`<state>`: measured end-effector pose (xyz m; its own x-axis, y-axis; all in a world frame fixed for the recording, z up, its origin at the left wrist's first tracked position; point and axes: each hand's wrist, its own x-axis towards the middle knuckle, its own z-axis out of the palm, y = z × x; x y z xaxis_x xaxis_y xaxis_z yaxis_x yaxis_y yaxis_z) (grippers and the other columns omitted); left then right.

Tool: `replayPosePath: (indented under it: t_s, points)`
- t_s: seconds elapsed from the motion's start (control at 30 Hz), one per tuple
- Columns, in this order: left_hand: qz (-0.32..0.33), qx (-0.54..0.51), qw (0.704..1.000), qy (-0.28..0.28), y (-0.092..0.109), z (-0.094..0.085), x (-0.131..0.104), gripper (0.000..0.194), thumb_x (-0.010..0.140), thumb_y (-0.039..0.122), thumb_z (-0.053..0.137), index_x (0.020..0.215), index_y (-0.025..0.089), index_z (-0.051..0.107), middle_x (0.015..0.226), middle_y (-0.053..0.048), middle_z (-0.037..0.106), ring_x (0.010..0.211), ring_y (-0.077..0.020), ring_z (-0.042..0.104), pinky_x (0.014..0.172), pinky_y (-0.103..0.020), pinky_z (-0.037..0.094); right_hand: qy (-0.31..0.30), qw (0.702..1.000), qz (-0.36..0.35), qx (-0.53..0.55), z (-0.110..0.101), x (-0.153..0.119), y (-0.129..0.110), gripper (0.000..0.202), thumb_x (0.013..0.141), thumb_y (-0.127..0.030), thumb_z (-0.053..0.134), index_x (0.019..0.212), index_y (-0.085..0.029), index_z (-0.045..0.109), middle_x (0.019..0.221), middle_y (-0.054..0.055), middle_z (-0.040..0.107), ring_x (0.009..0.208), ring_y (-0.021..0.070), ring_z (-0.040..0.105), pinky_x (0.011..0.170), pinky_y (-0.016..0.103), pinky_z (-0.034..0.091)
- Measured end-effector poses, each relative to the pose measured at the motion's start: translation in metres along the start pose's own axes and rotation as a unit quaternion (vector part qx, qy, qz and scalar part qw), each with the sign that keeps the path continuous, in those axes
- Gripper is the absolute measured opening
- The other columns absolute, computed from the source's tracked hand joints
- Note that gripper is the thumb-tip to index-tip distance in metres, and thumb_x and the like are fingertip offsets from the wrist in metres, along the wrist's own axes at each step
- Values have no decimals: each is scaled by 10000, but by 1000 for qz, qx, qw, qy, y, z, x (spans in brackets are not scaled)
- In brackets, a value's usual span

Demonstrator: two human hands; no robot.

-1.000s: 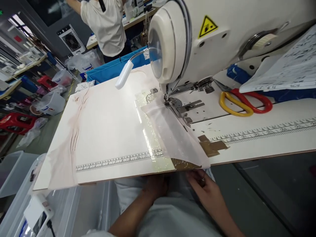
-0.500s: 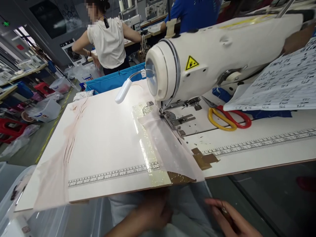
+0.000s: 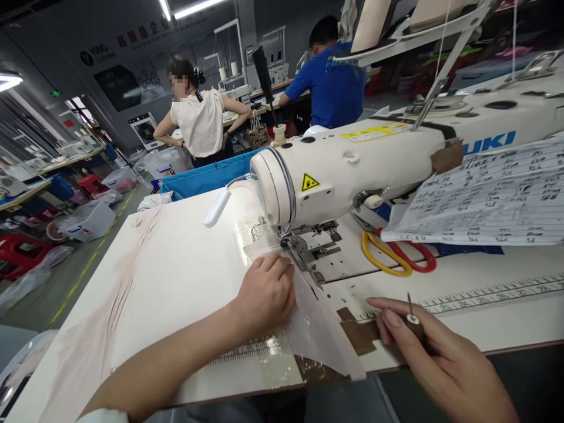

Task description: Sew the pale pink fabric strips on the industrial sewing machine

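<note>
Since the earlier frame, both hands have come up from below the table's near edge. Left to right, a red stool (image 3: 22, 255) and a yellow floor line (image 3: 94, 258) lie beyond the white table (image 3: 185, 252); wrinkled pink cloth (image 3: 99, 317) covers its left end. Past the far edge hangs blue fabric (image 3: 198, 176), with a co-worker in white (image 3: 200, 126) and another in blue (image 3: 330, 88). The left hand (image 3: 267, 291), fingers curled close together, rests on a pale panel (image 3: 317, 335) running from the needle to the near edge; whether it pinches, I cannot tell. The sewing machine (image 3: 343, 170) blocks the table behind it. Written paper (image 3: 480, 200) partly covers the scissors (image 3: 399, 252). Nearer, the right hand (image 3: 440, 352) grips an awl (image 3: 413, 322), point up, index finger extended.
</note>
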<state>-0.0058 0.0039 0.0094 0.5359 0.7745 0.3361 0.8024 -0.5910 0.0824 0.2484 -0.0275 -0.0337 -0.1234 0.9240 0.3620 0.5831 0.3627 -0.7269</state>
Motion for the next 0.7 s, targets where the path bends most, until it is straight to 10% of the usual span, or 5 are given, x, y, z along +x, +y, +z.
replayPosePath:
  t_s: [0.7]
  points:
    - [-17,43,998,-39,6,20,-6,469,955,299,358,1325,53,510,1373,-165,527,1273,-290,455,1091,-458,348,76,981,166,69,15,-7,-7,410,888,-635,509,963,-263,662,661,-24,576,588,135,534,562,210,439]
